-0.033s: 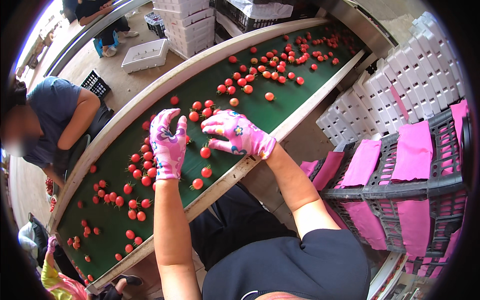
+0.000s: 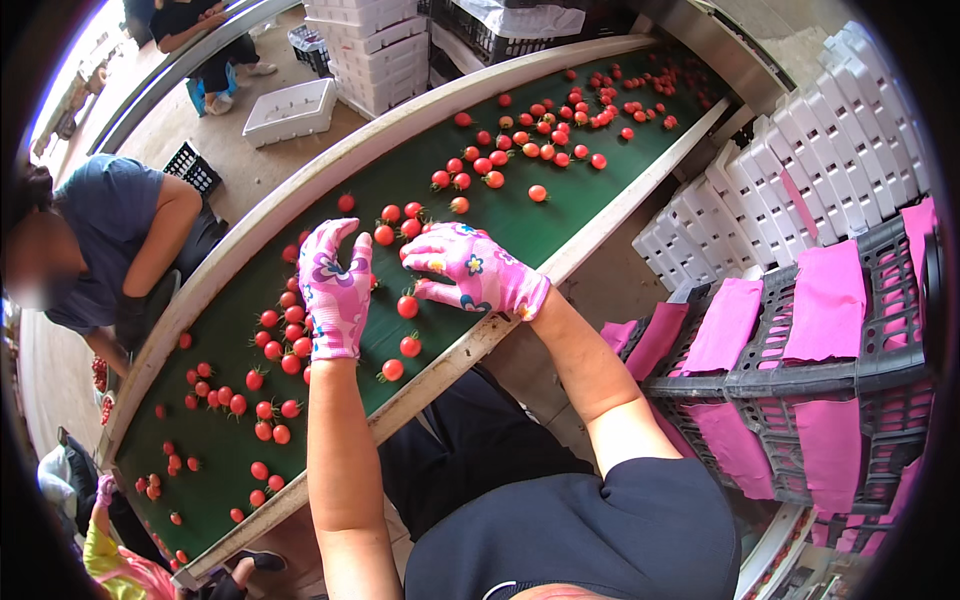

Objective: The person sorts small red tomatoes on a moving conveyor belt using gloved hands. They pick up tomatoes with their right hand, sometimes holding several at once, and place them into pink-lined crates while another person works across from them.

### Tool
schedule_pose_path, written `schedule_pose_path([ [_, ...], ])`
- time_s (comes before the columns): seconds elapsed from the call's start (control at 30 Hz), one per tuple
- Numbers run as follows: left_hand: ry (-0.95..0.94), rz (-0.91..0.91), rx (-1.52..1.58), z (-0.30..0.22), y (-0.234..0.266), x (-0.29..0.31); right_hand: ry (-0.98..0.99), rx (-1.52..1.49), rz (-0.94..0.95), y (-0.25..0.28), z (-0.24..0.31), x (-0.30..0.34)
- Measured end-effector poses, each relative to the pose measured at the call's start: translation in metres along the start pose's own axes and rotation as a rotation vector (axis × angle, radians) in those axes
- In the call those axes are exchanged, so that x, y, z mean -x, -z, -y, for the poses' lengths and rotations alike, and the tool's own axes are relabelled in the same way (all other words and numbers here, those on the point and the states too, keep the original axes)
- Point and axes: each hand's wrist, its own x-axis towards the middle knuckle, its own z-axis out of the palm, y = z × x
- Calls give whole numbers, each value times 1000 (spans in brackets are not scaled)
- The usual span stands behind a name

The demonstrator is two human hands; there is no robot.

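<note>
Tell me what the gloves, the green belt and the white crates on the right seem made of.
Gloves: probably thin stretch fabric, matte, given the snug fit and printed flowers.
Green belt: smooth, dull surface, likely rubber or PVC; the look leaves which open.
White crates: apparently moulded plastic, low gloss, from their matching slotted walls.

Tomatoes (image 2: 408, 307) along a conveyor belt (image 2: 560, 215), left hand (image 2: 336, 290) and right hand (image 2: 478, 272) side by side over it, co-worker (image 2: 115, 215) beyond at left, crates (image 2: 820, 374) at right, stacked trays (image 2: 845, 110) behind them.
</note>
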Motion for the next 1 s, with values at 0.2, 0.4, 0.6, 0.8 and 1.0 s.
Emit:
schedule_pose_path([
  [0.2, -1, -3, -7, 5, 5, 1, -10, 81, -117, 15, -50, 7],
  [0.4, 24, 31, -27, -9, -2, -3, -689, 794, -201, 50, -133, 31],
  [0.6, -28, 2, -36, -7, -1, 0, -353, 460, 159, 42, -105, 12],
  [0.8, -57, -58, -25, 2, 6, -2, -8, 116, -94, 32, -76, 4],
  [1.0, 207, -194, 296, 12, 5, -6, -248, 425, -269, 31, -100, 16],
])
